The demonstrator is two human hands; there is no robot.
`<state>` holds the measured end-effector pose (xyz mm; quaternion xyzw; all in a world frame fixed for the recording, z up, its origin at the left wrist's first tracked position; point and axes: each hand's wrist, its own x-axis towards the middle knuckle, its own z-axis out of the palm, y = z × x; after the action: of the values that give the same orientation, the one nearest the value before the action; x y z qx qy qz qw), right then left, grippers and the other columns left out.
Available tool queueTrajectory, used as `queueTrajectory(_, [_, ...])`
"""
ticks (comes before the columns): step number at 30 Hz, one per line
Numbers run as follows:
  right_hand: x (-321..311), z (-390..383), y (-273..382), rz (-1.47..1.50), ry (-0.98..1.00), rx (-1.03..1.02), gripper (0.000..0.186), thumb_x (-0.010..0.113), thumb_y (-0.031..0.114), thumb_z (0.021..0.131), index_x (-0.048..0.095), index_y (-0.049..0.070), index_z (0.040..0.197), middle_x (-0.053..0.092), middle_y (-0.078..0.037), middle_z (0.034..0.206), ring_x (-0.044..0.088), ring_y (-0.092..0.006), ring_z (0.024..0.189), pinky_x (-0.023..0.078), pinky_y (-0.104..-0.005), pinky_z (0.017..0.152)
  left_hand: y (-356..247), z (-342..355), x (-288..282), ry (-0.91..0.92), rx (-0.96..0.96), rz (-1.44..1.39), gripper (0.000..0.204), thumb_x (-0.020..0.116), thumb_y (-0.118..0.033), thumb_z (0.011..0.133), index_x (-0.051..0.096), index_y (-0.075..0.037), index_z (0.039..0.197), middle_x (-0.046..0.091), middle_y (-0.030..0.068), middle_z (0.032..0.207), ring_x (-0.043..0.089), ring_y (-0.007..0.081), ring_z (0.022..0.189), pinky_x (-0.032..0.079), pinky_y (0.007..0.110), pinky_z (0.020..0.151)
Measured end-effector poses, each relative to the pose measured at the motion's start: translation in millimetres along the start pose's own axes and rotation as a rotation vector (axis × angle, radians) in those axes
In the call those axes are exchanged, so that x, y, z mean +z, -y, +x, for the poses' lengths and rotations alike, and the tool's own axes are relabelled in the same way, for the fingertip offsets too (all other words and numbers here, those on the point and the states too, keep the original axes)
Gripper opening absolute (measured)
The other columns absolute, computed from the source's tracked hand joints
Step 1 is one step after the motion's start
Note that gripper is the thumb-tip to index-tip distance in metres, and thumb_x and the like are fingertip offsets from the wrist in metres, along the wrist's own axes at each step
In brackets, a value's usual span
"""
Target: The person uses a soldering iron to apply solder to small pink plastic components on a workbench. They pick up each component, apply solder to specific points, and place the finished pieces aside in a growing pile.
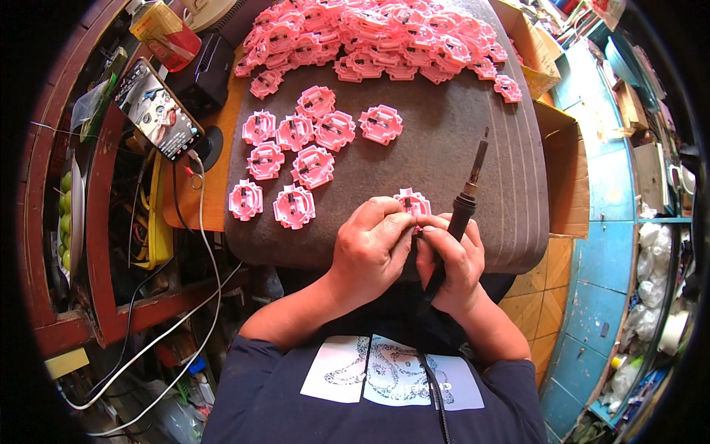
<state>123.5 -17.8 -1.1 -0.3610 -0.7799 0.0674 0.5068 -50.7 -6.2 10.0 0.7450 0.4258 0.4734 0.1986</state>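
My left hand (373, 251) is closed at the near edge of the work surface, thumb and fingertips pinched at a pink plastic housing (411, 202) with dark small parts inside. My right hand (455, 263) grips a black soldering iron (464, 207), its metal tip pointing up and away from me, while its thumb and finger also meet at that housing. What exactly my fingertips pinch is too small to make out. Several similar pink housings (313, 166) lie spread at the left of the surface, and a large heap of them (384, 37) covers the far part.
The dark work surface (510, 177) has cardboard boxes (564, 170) along its right. At left stand a phone (155, 103) on a stand with cables, a bottle (163, 41) and a black device (207, 74). Blue tiled ledge (599, 274) at far right.
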Motion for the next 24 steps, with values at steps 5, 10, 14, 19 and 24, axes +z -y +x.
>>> queueTrajectory(5, [-2.0,4.2,-0.7,0.039,0.005,0.009,0.044,0.077,0.001,0.083,0.062,0.002,0.125,0.075,-0.016,0.111,0.069,-0.0350,0.087,0.052,-0.0452,0.081,-1.2,1.9,0.4,0.001,0.002,0.008,0.021,0.078,0.005,0.084,0.073,-0.001,0.103,0.069,0.0158,0.103,0.071,0.0333,0.090,0.059,0.040,0.078])
queueTrajectory(10, [-40.9,-20.7,-0.4,0.080,-0.001,0.097,0.049,0.065,0.032,0.102,0.055,-0.003,0.136,0.073,-0.017,0.104,0.067,-0.0300,0.086,0.052,-0.0429,0.083,-0.6,-1.9,0.4,0.027,-0.016,0.028,0.022,0.078,0.003,0.081,0.071,-0.001,0.101,0.067,0.0152,0.105,0.069,0.0358,0.095,0.059,0.044,0.084])
queueTrajectory(14, [-66.6,-21.1,7.3,0.045,-0.079,0.077,0.069,0.052,0.056,0.107,0.050,-0.003,0.142,0.060,-0.018,0.112,0.058,-0.0244,0.089,0.048,-0.0351,0.077,-0.1,-2.3,1.4,0.024,-0.013,0.028,0.022,0.078,0.003,0.081,0.070,-0.001,0.101,0.067,0.0149,0.105,0.069,0.0354,0.094,0.058,0.043,0.083])
queueTrajectory(19, [-80.2,-7.4,23.5,0.120,0.010,0.035,0.038,0.067,0.032,0.101,0.067,-0.004,0.115,0.062,-0.010,0.081,0.057,-0.0248,0.064,0.044,-0.0394,0.061,0.8,-0.9,1.7,0.018,0.026,0.048,0.019,0.077,0.006,0.082,0.071,0.000,0.099,0.068,0.0151,0.101,0.070,0.0327,0.089,0.058,0.040,0.078])
queueTrajectory(24, [-74.0,-5.6,26.5,0.140,0.073,0.054,0.030,0.069,0.023,0.095,0.071,-0.004,0.109,0.063,-0.010,0.075,0.057,-0.0250,0.061,0.043,-0.0383,0.058,0.2,-0.3,1.0,0.029,0.019,0.046,0.020,0.078,0.005,0.082,0.072,-0.001,0.100,0.068,0.0149,0.102,0.070,0.0334,0.090,0.058,0.041,0.079])
